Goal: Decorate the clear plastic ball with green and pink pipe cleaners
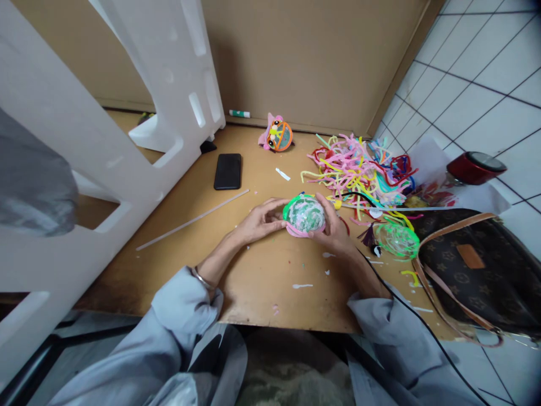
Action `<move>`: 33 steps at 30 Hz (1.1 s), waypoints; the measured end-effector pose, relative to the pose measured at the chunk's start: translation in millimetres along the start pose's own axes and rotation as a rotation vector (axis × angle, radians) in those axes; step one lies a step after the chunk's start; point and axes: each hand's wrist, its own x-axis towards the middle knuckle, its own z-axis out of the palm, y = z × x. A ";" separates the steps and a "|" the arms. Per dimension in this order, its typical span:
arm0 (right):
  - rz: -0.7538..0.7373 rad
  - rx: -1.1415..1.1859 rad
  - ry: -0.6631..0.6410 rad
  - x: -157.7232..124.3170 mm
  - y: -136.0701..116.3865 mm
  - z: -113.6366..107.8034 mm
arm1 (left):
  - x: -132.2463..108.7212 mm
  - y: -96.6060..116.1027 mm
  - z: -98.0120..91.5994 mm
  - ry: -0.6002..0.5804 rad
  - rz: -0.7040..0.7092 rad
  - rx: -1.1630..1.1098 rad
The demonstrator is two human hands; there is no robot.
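Between my two hands, over the middle of the table, is a round clear plastic ball (pixel 307 213) with green and white patches inside and a rim of green and pink fuzzy strips. My left hand (pixel 267 219) grips its left edge, thumb towards me and fingers on the far side. On the opposite edge, the fingers and thumb of my right hand (pixel 333 226) are closed round it. Just right of my right hand lies a similar clear dome with a bright green rim (pixel 398 239). A heap of coloured pipe cleaners (pixel 350 166) sits beyond it.
A pink and orange craft figure (pixel 276 135), a green-labelled marker (pixel 239 114) and a black phone (pixel 227 171) are at the back. One thin white stick (pixel 192 220) lies left. A brown handbag (pixel 477 265) and a red-lidded flask (pixel 475 168) stand right. A white plastic panel (pixel 181 107) rises left.
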 end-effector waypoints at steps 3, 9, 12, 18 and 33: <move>0.007 -0.067 0.030 -0.4 -5.4 3.3 | 0.0 0.7 4.1 0.018 0.019 0.016; -0.003 -0.175 0.173 -1.2 -12.0 14.2 | -1.3 -1.7 14.4 0.049 0.013 0.031; -0.020 -0.180 0.170 -1.5 -10.4 14.3 | -2.1 -1.3 17.8 0.065 0.022 0.051; -0.062 -0.357 0.230 -0.3 -6.7 13.1 | -1.1 1.0 20.0 0.082 0.111 0.114; -0.100 -0.487 0.273 -4.9 -16.8 23.5 | -0.2 1.0 22.4 0.085 0.153 0.137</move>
